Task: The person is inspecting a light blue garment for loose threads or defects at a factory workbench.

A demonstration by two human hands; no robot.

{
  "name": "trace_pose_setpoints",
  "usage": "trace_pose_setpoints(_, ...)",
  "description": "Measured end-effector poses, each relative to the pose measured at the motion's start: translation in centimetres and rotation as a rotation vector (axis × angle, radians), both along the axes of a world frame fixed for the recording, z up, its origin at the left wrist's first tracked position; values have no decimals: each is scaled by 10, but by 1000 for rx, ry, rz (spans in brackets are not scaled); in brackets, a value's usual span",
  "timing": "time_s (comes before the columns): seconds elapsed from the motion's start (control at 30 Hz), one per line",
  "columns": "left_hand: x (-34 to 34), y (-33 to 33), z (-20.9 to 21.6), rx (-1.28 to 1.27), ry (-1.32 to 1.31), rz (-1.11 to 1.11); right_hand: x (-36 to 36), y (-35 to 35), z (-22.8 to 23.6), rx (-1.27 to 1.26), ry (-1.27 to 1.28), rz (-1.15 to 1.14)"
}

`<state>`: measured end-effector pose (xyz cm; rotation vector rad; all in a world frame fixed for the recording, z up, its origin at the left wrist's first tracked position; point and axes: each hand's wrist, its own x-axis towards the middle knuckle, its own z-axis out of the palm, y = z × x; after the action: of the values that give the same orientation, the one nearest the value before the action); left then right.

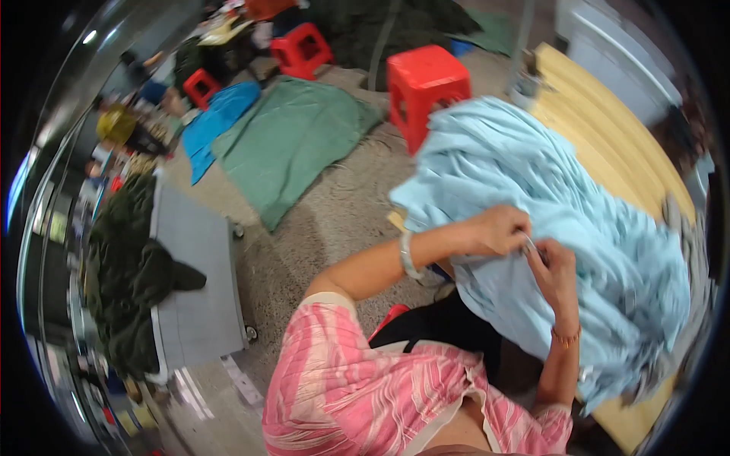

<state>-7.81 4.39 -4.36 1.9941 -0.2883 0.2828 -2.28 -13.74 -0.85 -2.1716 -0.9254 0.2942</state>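
Observation:
A large heap of light blue fabric (502, 163) covers the table in front of me and hangs over its near edge. Above the heap, my left hand (498, 229) is closed in a pinch, a pale bangle on its wrist. Close beside it, my right hand (559, 277) is closed too, with thumb and forefinger brought up to the left fingertips. A small pale sliver (528, 242) shows between the two hands; it is too small and blurred to name. Something dark by the right fingers cannot be made out either.
The yellowish wooden tabletop (616, 114) extends along the right. A red stool (427, 83) stands beyond the fabric. Green sheeting (293, 137) and a blue sheet (220, 118) lie on the floor. A grey wheeled cart (198, 304) carries dark green garments (125, 281) at left. People are farther back.

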Motion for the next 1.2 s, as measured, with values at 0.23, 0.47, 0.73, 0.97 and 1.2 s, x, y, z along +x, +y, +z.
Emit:
trace_pose_setpoints(0.23,-4,4,7,168,81,155,14,-48,-18,39,-18,70)
trace_pose_setpoints(0.47,-11,-52,30,451,-243,27,5,-54,-12,222,-16,22)
trace_pose_setpoints(0.73,12,-40,18,463,65,-27,12,-54,-17,317,184,-17)
trace_pose_setpoints(0.97,21,-29,28,350,313,-157,28,-56,-25,351,762,41)
trace_pose_setpoints(1.2,22,-39,20,-85,282,-30,14,-58,-24,295,417,84)
